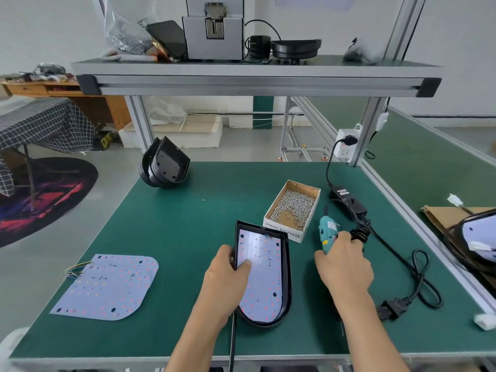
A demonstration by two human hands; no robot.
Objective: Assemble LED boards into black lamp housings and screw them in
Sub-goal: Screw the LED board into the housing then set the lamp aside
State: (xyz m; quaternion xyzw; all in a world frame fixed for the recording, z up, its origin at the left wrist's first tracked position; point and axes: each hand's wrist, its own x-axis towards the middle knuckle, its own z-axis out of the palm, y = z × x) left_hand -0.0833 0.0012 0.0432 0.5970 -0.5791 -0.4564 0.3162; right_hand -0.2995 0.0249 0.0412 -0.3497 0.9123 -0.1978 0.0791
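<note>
A black lamp housing lies on the green table in front of me with a white LED board seated inside it. My left hand grips the housing's left wall, thumb pressing on the board. My right hand is curled round a teal electric screwdriver lying to the housing's right. A cardboard box of screws stands just behind the housing. Loose LED boards are stacked at the left.
Empty black housings are stacked at the table's far left corner. The screwdriver's power adapter and black cable trail along the right side. An aluminium frame post with a socket stands at the back right; a shelf hangs overhead.
</note>
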